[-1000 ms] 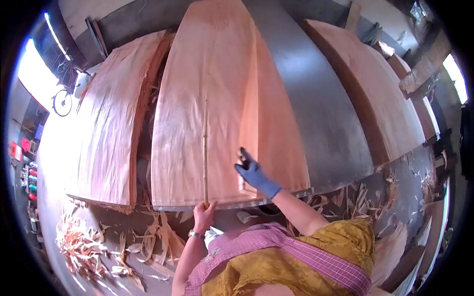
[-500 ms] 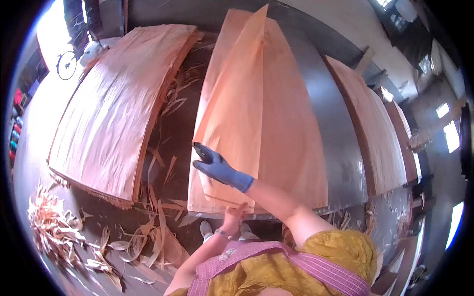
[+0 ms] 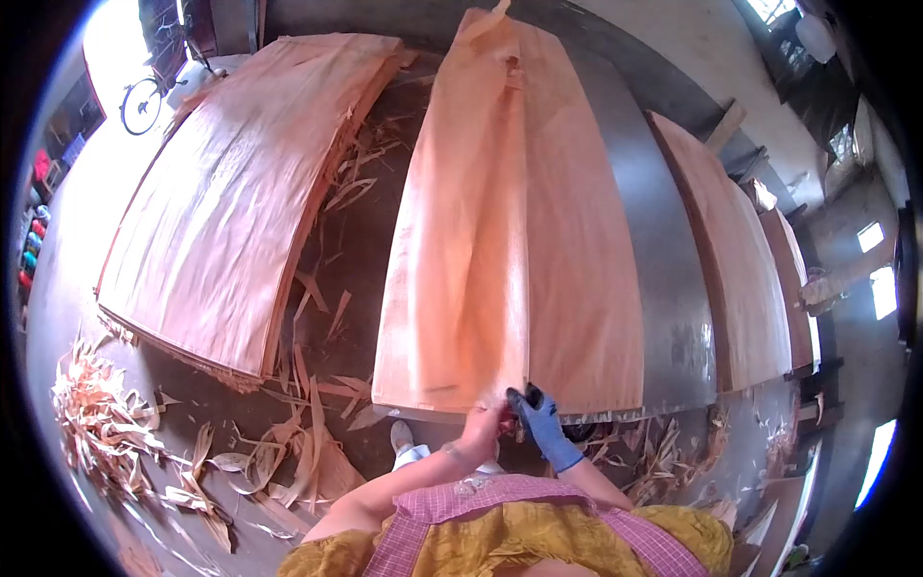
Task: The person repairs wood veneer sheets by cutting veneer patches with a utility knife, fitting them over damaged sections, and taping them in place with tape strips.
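A thin reddish wood veneer sheet (image 3: pixel 452 250) lies on the left part of a long metal-topped table, its right edge running along a second veneer sheet (image 3: pixel 582 260). At the near edge, my bare left hand (image 3: pixel 487 423) is closed on the veneer's near corner. My right hand (image 3: pixel 540 415), in a blue glove with dark fingertips, is closed beside it at the same corner, the two hands almost touching. Exactly how the fingertips grip is blurred. The sheet's far end is crumpled, with a raised tip and a small tear.
To the left stands a stack of veneer (image 3: pixel 240 202); another stack (image 3: pixel 726 250) is on the right, past the bare metal strip (image 3: pixel 663 231). Veneer scraps (image 3: pixel 106 413) litter the floor at left and near the table. A bicycle (image 3: pixel 141 106) stands at the far left.
My right hand has moved from the sheet's left side to the near edge beside my left hand. The raised veneer fold has come down and lies flatter. My left hand has moved slightly right.
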